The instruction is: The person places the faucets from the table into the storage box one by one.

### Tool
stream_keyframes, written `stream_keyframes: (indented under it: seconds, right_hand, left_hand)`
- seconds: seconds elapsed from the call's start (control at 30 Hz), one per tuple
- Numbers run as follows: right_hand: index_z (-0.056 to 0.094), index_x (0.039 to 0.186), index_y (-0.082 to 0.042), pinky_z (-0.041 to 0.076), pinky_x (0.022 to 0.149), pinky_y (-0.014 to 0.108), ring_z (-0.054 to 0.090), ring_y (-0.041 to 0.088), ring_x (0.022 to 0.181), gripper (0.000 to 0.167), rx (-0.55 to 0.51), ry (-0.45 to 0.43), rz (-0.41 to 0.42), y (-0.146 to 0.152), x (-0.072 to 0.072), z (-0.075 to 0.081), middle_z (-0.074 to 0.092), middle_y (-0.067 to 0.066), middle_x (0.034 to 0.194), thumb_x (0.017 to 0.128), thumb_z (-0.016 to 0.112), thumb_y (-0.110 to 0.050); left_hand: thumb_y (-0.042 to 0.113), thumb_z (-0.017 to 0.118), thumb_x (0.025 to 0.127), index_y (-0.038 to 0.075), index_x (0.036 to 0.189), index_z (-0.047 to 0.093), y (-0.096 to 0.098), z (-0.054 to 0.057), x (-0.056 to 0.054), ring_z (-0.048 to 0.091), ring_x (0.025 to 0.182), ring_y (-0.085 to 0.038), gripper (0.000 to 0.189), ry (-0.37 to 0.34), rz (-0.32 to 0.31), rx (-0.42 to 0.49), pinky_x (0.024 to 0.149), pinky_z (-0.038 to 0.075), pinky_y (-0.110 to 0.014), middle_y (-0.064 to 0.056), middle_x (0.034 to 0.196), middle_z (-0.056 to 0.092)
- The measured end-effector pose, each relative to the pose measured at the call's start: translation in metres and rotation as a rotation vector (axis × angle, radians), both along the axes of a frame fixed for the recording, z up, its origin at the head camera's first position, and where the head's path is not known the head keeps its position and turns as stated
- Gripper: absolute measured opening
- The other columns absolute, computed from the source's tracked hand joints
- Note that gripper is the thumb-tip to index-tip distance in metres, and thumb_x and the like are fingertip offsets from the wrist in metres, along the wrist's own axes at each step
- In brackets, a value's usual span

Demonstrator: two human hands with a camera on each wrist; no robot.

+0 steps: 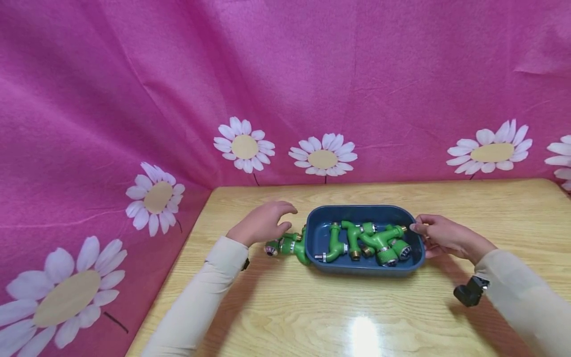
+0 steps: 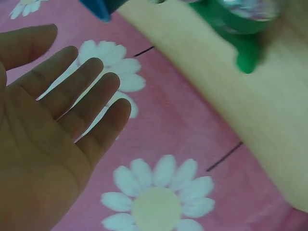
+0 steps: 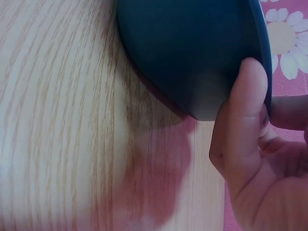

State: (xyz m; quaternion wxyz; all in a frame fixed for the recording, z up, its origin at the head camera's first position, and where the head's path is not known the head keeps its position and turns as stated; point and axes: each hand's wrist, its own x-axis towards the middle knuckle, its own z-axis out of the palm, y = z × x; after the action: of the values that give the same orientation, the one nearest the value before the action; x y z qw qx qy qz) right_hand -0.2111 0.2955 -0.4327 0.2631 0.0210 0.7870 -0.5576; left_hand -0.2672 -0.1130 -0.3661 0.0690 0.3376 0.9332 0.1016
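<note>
A dark blue oblong tub (image 1: pixel 321 267) stands on the wooden table with several green taps (image 1: pixel 352 238) lying in it. My right hand (image 1: pixel 446 235) pinches the tub's right end at the rim, the thumb pressed to the outer wall (image 3: pixel 192 53) in the right wrist view. Just left of the tub, my left hand (image 1: pixel 263 223) hovers with its fingers spread and holds nothing; the left wrist view shows the bare palm (image 2: pixel 43 154). Below that hand, more green tap pieces (image 1: pixel 290 245) lie on the table against the tub's left end.
The wooden table (image 1: pixel 276 307) reaches back to a pink cloth wall (image 1: pixel 357 89) printed with white daisies. Another stretch of this cloth runs along the table's left edge. A small black camera (image 1: pixel 470 291) is strapped at my right wrist.
</note>
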Motion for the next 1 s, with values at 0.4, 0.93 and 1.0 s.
stream_keyframes:
  seconds: [0.4, 0.93, 1.0]
  right_hand:
    - [0.045, 0.089, -0.011, 0.058, 0.06, 0.027, 0.06, 0.008, 0.065, 0.019, -0.018, -0.004, -0.008, 0.0, 0.002, -0.002, 0.054, -0.002, 0.075, 0.106, 0.039, -0.019]
    - [0.045, 0.09, -0.01, 0.059, 0.062, 0.028, 0.061, 0.008, 0.067, 0.02, -0.03, 0.005, -0.022, 0.0, 0.002, -0.001, 0.051, -0.002, 0.076, 0.107, 0.037, -0.019]
    - [0.045, 0.091, -0.011, 0.059, 0.061, 0.028, 0.06, 0.008, 0.066, 0.02, -0.027, 0.005, -0.02, 0.0, 0.002, -0.002, 0.051, -0.001, 0.076, 0.107, 0.037, -0.019]
  left_hand:
    - [0.008, 0.061, 0.089, 0.006, 0.133, 0.06, -0.028, -0.039, 0.009, 0.057, 0.123, -0.023, 0.043, -0.141, 0.068, -0.026, 0.11, 0.045, -0.041, -0.007, 0.133, 0.063]
    - [0.0, 0.067, 0.087, 0.012, 0.138, 0.058, -0.034, -0.055, 0.003, 0.054, 0.129, -0.023, 0.053, -0.194, 0.03, -0.094, 0.113, 0.043, -0.04, -0.006, 0.14, 0.058]
    - [0.001, 0.067, 0.087, 0.012, 0.137, 0.058, -0.035, -0.055, 0.002, 0.055, 0.126, -0.022, 0.052, -0.197, 0.036, -0.088, 0.112, 0.044, -0.039, -0.005, 0.138, 0.059]
